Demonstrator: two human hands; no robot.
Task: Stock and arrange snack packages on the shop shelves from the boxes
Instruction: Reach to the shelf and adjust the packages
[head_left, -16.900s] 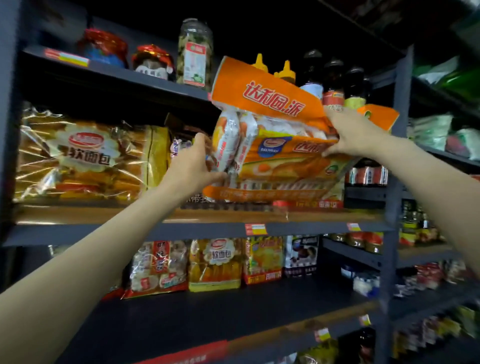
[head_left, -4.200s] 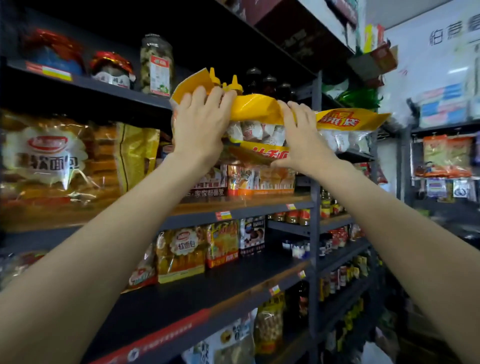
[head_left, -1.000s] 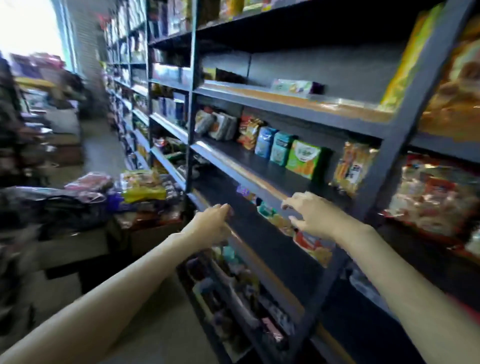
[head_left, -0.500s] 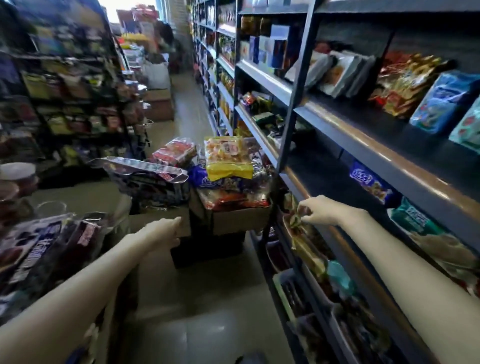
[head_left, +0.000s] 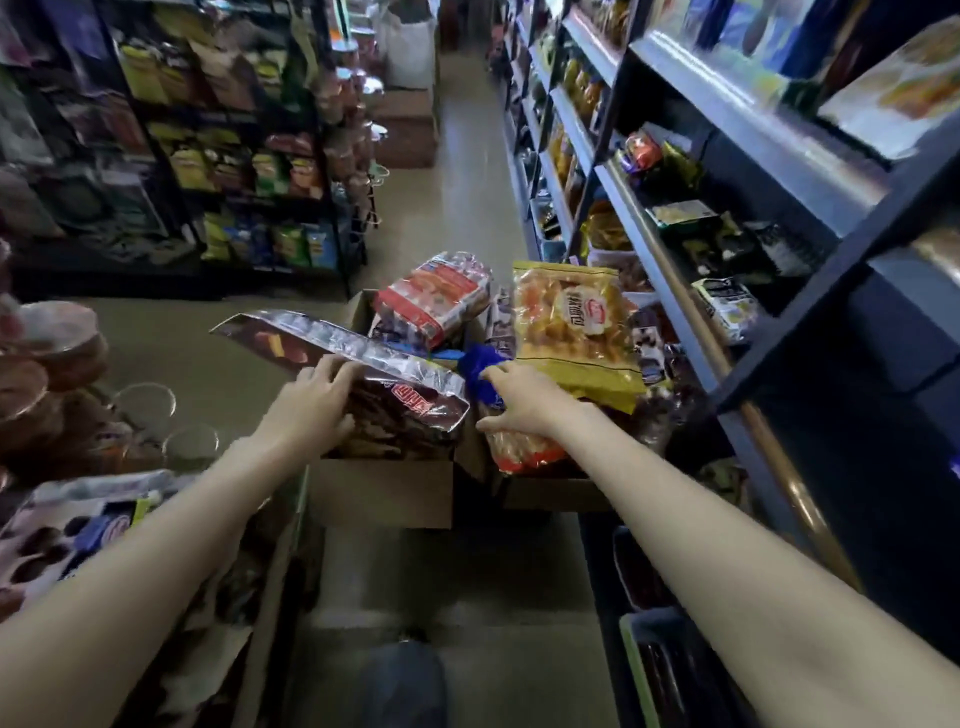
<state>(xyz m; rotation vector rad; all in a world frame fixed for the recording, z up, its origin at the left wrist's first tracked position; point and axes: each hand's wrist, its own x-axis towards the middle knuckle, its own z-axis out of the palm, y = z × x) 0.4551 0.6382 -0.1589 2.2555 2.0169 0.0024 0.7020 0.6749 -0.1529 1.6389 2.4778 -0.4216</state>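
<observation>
Now, left hand (head_left: 317, 402): I rest spread fingers on glossy dark-red snack bag (head_left: 395, 395).
Right hand (head_left: 524, 400): beside it, touching crinkly blue pack (head_left: 480, 366); grip unclear.
Writing: blurred.

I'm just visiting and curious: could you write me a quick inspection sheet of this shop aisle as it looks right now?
Surface: beige tiled aisle floor between the shelf rows.
Job's things: open brown cardboard boxes on the floor, heaped with packs; a long dark red foil snack pack, a yellow bag of bread rolls and a red and white wrapped pack on top.
Clutter: more packs heaped at lower left.
Hands: left hand rests on the dark red pack; right hand reaches a blue wrapper, grip unclear.
Cables: nothing seen.
Surroundings: dark metal shelves on the right, stocked racks on the left.
</observation>
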